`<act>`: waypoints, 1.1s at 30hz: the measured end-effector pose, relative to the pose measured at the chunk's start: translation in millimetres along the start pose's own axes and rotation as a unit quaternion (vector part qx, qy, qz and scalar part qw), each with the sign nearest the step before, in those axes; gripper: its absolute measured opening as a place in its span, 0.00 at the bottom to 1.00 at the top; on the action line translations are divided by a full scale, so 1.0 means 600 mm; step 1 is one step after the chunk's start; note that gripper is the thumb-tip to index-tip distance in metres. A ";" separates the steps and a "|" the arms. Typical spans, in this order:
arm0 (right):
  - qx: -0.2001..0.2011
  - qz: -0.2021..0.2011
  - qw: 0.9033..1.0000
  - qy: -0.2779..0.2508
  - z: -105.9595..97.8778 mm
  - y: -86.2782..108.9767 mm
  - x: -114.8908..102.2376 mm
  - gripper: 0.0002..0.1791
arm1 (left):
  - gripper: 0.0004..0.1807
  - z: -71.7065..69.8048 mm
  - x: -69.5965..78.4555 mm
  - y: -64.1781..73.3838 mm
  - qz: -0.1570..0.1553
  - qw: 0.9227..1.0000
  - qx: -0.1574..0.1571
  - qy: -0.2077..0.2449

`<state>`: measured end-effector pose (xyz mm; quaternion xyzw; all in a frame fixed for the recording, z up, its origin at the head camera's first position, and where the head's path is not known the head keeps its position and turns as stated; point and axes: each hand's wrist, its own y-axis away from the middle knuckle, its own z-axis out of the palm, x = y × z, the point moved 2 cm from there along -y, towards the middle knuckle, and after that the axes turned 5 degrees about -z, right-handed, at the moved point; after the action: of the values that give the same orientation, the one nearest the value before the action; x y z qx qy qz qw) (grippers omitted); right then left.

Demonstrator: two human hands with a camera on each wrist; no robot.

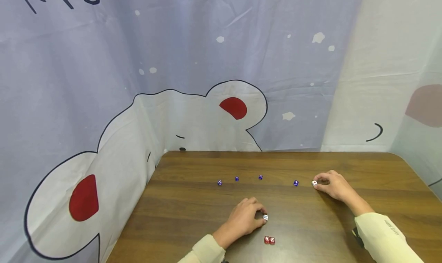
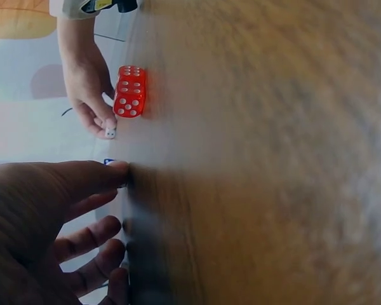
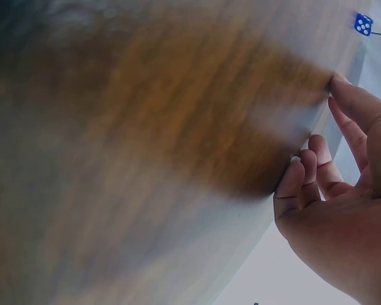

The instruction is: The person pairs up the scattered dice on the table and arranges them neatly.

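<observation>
Between thumb and forefinger, my left hand (image 1: pixel 244 217) pinches a white die (image 1: pixel 265 217) low over or on the table's middle; in the left wrist view the thumb mostly covers it. Farther back on the right, my right hand (image 1: pixel 334 185) pinches another white die (image 1: pixel 314 182). Just left of that die lies a blue die (image 1: pixel 296 183), which also appears as a blue die (image 3: pixel 363 24) in the right wrist view. Nearer to me than the left hand, two red dice (image 1: pixel 269 240) sit side by side, touching. The right wrist view hides the right hand's die.
Three more blue dice stand apart toward the back: one die (image 1: pixel 219 182) at left, a second die (image 1: pixel 236 179), and a third die (image 1: pixel 260 177). The brown wooden table (image 1: pixel 186 205) has rounded far corners. Behind it hangs a printed curtain (image 1: pixel 193 55).
</observation>
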<state>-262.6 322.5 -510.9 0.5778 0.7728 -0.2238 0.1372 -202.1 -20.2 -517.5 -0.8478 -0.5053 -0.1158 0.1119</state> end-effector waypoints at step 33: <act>-0.019 -0.036 0.999 0.012 0.017 0.025 -0.033 0.10 | 0.08 -0.001 0.000 0.002 -0.005 1.000 -0.009 0.008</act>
<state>-243.1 304.4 -513.3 0.5493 0.7990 -0.2071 0.1306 -201.1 -21.2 -517.0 -0.8451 -0.5077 -0.1281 0.1075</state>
